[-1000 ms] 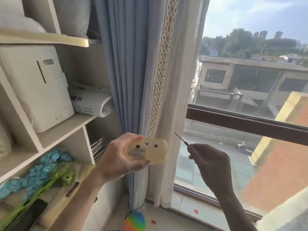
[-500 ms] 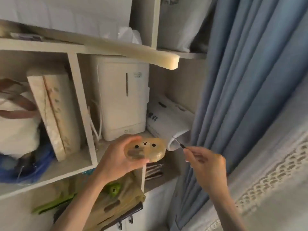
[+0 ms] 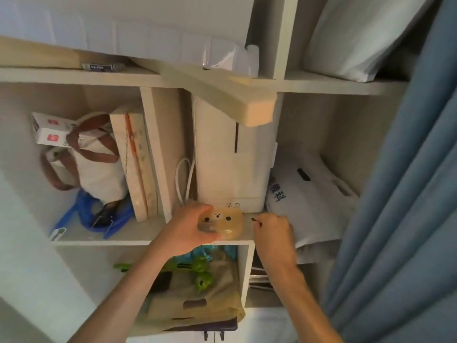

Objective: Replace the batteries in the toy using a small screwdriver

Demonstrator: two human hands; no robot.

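My left hand [image 3: 184,229] grips a small yellow toy [image 3: 222,225] with a drawn face of two dots and a small mouth. It is held over the front edge of a white shelf board [image 3: 158,231]. To its right, my right hand [image 3: 273,233] is closed around a small screwdriver [image 3: 254,220]; only its dark end pokes out above the fingers. The two hands are a short gap apart.
A white box-shaped appliance [image 3: 230,169] stands on the shelf just behind the toy, with a white printed bag [image 3: 309,194] to its right. A blue curtain [image 3: 408,194] hangs at the right. The compartment below holds green toys [image 3: 202,276] and a tan bag [image 3: 197,310].
The view swung left from the window and curtain to the shelf unit. Both hands moved toward the shelf, and the screwdriver's thin shaft no longer shows beyond my right hand.
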